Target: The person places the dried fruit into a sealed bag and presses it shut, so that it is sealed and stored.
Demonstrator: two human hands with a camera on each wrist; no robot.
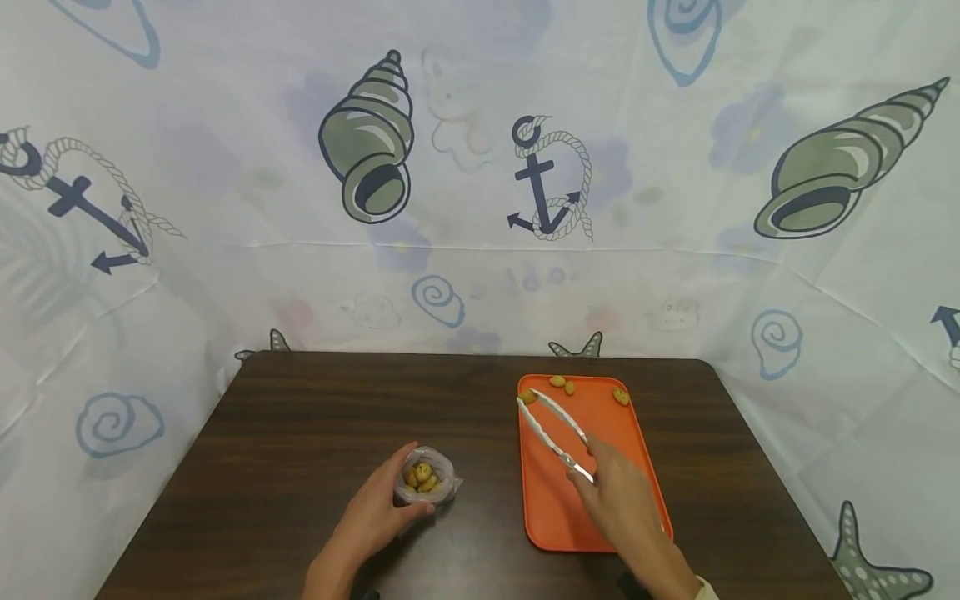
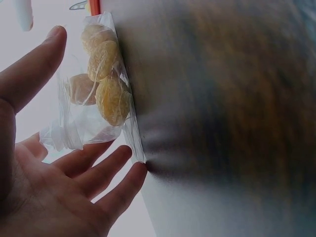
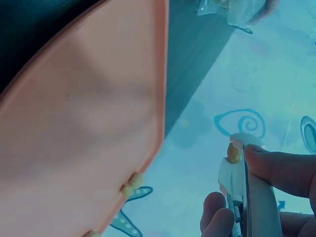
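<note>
My left hand (image 1: 375,505) curves around a small clear plastic bag (image 1: 448,486) on the table, its thumb and fingers at opposite sides. Several yellow-brown pieces like dried fruit (image 2: 112,101) lie inside the open bag. In my right hand (image 1: 626,496) I grip white-tipped metal tongs (image 1: 573,466) over the orange tray (image 1: 551,508). One yellow-brown piece (image 3: 234,153) sits between the tong tips, by the tray's far left corner in the head view. More pieces rest along the tray's far edge, among them one (image 1: 621,396) at the far right corner.
The dark wooden table (image 1: 315,417) carries the bag at its middle and the tray to the right. A pale cloth (image 1: 480,208) printed with shells, anchors and starfish hangs behind and beside the table.
</note>
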